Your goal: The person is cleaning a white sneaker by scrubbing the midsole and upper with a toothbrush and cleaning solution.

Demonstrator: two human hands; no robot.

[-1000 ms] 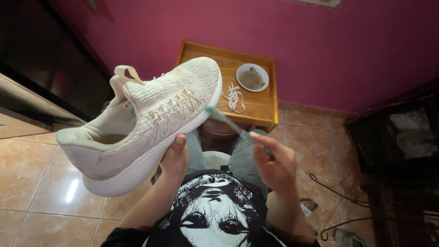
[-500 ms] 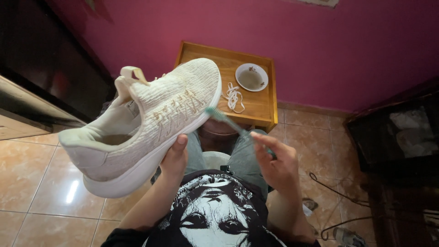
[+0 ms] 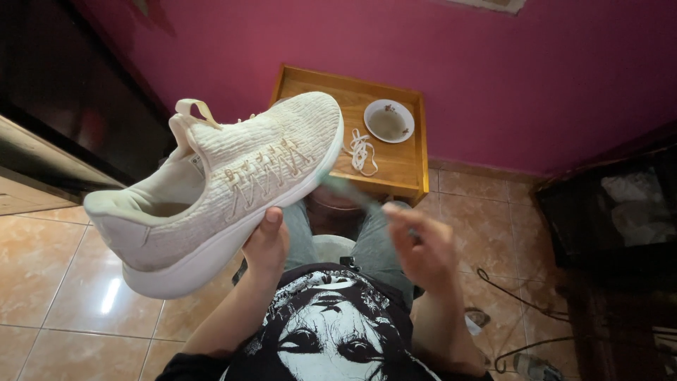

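Though unlaced, off-white knit sneaker (image 3: 233, 183) with grubby sole, pull tab.

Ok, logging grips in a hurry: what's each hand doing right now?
Left hand: closed, holding the white shoe up from under its sole.
Right hand: closed on a green toothbrush, blurred.

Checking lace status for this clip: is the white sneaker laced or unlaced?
Unlaced. The sneaker, held in the left hand, shows bare eyelet loops, and a loose white lace lies on the wooden table.

Dim room, floor glare, right hand (image 3: 422, 243) motion-blurred.
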